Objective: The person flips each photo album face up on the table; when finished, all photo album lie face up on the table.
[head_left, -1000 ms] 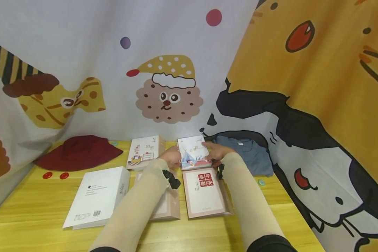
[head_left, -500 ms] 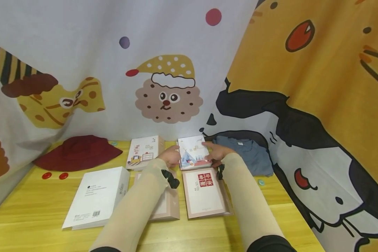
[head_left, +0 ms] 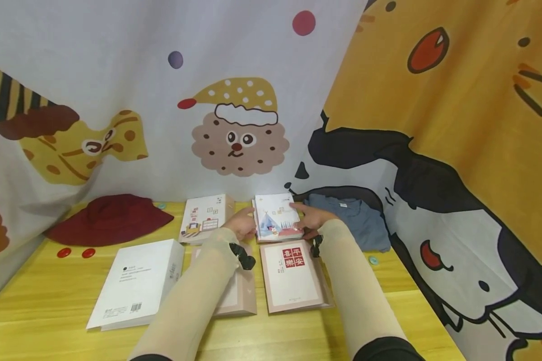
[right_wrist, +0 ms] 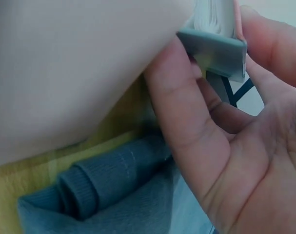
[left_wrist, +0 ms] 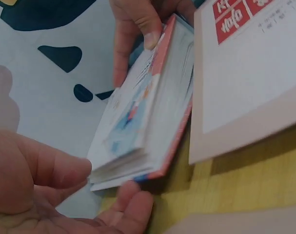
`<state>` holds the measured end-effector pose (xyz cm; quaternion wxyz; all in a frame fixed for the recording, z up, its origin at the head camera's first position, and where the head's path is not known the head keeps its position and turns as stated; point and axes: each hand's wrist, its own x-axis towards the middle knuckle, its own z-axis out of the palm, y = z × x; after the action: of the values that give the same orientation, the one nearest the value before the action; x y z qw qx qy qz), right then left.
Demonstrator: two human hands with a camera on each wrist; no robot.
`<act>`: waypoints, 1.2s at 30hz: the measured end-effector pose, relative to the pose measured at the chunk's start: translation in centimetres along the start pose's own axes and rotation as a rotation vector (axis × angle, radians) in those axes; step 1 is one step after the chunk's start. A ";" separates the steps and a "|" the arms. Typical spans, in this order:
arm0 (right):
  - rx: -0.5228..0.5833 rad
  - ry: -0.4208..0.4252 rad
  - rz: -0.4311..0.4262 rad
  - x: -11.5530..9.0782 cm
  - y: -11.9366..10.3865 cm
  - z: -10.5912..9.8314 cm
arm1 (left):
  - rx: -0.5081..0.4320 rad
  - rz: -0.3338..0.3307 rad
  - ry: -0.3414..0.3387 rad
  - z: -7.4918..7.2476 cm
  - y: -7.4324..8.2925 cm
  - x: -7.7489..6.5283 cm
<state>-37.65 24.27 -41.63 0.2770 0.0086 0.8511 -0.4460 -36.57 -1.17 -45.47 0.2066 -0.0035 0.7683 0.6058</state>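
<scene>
One left hand and one right hand are pinching a rectangular hardback by opposite edges, soft cloth crowding the right

cartoon-printed cloth backdrop | yellow wood-grain tabletop | soft light

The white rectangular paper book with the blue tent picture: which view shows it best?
The head view: the book shows nearly its whole cover. The left wrist view gives slanted cover and page edges; the right wrist view, only part.
</scene>
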 end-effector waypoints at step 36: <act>-0.098 0.180 -0.433 -1.9 -3.2 5.1 | -0.071 0.415 0.038 1.3 2.3 -3.8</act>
<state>-34.52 18.91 -40.58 0.0981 -0.1480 0.8750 -0.4505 -33.32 -0.29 -42.31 0.0626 0.1361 0.7344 0.6619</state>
